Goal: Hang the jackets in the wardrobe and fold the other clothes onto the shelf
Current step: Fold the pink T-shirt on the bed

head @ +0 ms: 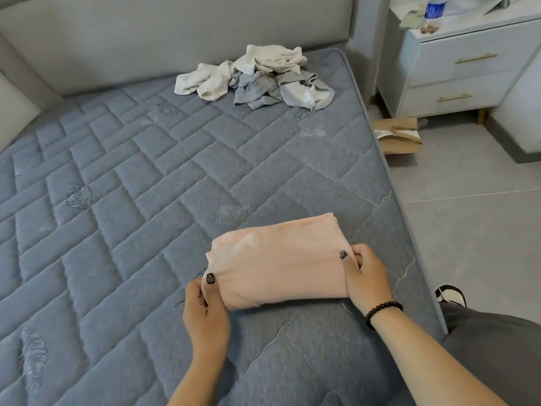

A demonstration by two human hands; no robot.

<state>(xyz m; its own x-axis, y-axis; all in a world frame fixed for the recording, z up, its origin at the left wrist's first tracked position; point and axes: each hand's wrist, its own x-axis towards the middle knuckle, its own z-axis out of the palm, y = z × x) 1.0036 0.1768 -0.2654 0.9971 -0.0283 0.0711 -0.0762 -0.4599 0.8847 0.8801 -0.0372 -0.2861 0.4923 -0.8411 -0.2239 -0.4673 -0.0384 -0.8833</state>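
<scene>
Pink folded garment on mattress; left hand fingers and right hand fingers pinch its ends.

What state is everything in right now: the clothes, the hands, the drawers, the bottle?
Pink garment: folded into a flat packet, lying on the mattress.
Left hand: pinching the packet's near left corner.
Right hand: gripping the packet's right edge.
Pile of clothes: unfolded, crumpled in a heap near the headboard.
Nightstand drawers: both closed.
Water bottle: upright on the nightstand; cap out of view.
Cardboard box: on the floor, flaps open.
</scene>
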